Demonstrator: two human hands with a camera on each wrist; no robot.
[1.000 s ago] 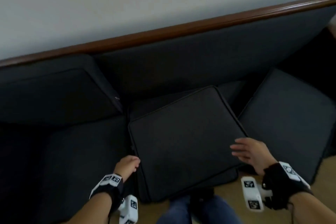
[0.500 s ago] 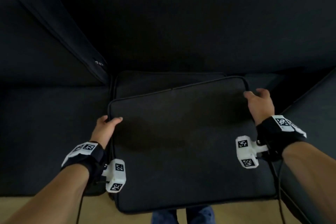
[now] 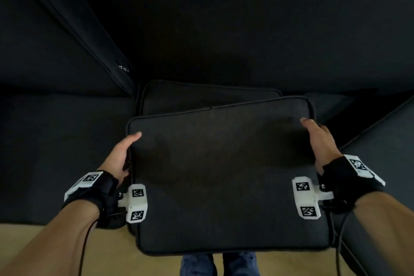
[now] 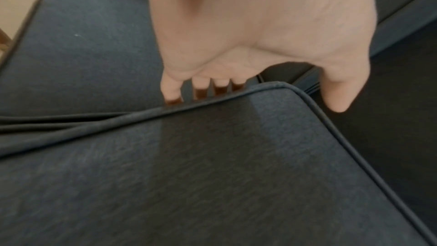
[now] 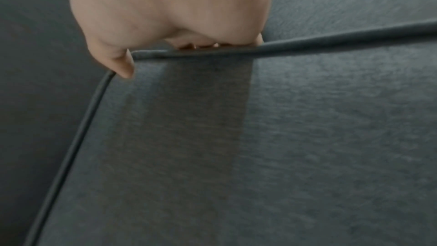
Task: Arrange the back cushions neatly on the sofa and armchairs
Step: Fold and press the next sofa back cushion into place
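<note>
A square dark grey back cushion with piped edges lies tilted over the sofa's front edge, on top of a second flat cushion. My left hand grips its left edge, thumb on top and fingers curled under the piping. My right hand grips the right edge near the far corner, thumb on top and fingers tucked beneath. The same cushion fills the left wrist view and the right wrist view.
Another dark cushion leans against the sofa backrest at the left. One more cushion slants at the right edge. Bare seat stretches to the left. Wooden floor and my legs lie below.
My view dropped toward the seat. Both hands moved from the cushion's near corners up its sides and took hold of the edges; the cushion has lifted slightly toward me.
</note>
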